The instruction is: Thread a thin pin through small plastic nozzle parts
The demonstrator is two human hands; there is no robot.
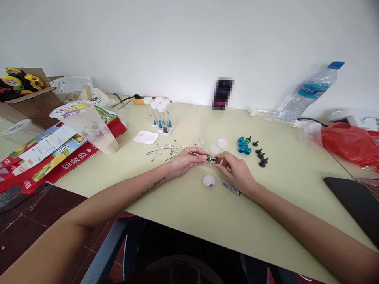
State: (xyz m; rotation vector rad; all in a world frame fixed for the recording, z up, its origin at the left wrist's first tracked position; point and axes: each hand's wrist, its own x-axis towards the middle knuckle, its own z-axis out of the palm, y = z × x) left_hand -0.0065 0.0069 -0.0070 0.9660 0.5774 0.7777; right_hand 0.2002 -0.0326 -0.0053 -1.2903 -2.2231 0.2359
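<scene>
My left hand (pixel 189 159) pinches a small green metal piece (pixel 210 158) at the table's middle, with a thin metal rod along its fingers. My right hand (pixel 232 167) grips a black plastic piece (pixel 215 160) that meets the green piece end to end. Just below the hands is a white cap (pixel 209 181) with tiny parts in it. Flat metal strips (pixel 231 188) lie beside my right wrist. Blue metal pieces (pixel 243 146) and black pieces (pixel 260 154) lie to the right. Thin metal rods (pixel 167 147) are spread to the left.
Clear tubes with white caps (pixel 163 118) stand behind, near a paper scrap (pixel 146 137). A plastic cup (pixel 97 132) leans at left over red bags (pixel 79 161). A water bottle (pixel 312 92), a red plastic bag (pixel 351 146) and a dark device (pixel 352 201) are at right.
</scene>
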